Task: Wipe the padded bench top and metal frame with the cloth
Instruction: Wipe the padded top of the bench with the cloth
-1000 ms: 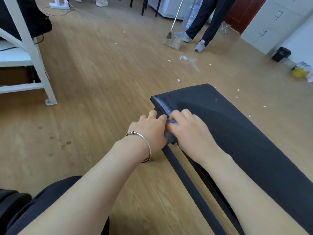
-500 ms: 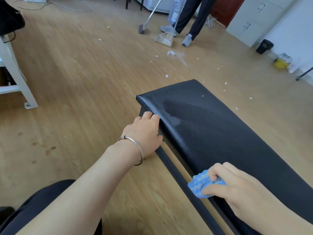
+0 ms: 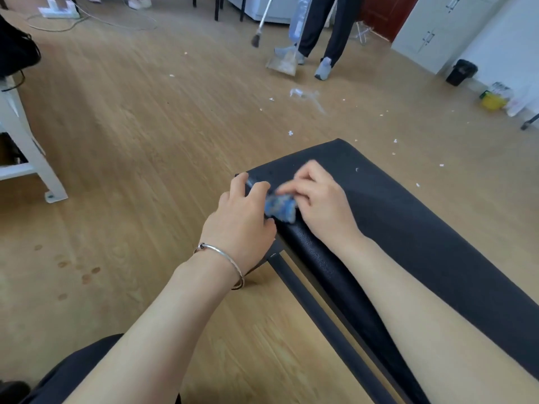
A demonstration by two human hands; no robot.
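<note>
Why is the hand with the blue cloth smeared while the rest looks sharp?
Head view: the right hand and cloth are smeared, likely motion blur; same head view, the left hand gripping the bench top edge and its bracelet look crisp.

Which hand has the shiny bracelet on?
The left hand, gripping the bench edge; a silver bracelet circles its wrist. The right hand, holding the blue cloth, has a bare wrist.

We count two hands, the left hand point(image 3: 239, 220) and the right hand point(image 3: 322, 207); one cloth point(image 3: 280, 207); one tabletop point(image 3: 414, 228); one bracelet point(image 3: 223, 256); one broom point(image 3: 256, 40); one dustpan point(image 3: 281, 65); one bin point(image 3: 462, 72); one standing person point(image 3: 335, 24) with two shoes point(image 3: 323, 69); many white scraps point(image 3: 290, 133) on the floor point(image 3: 145, 141).
</note>
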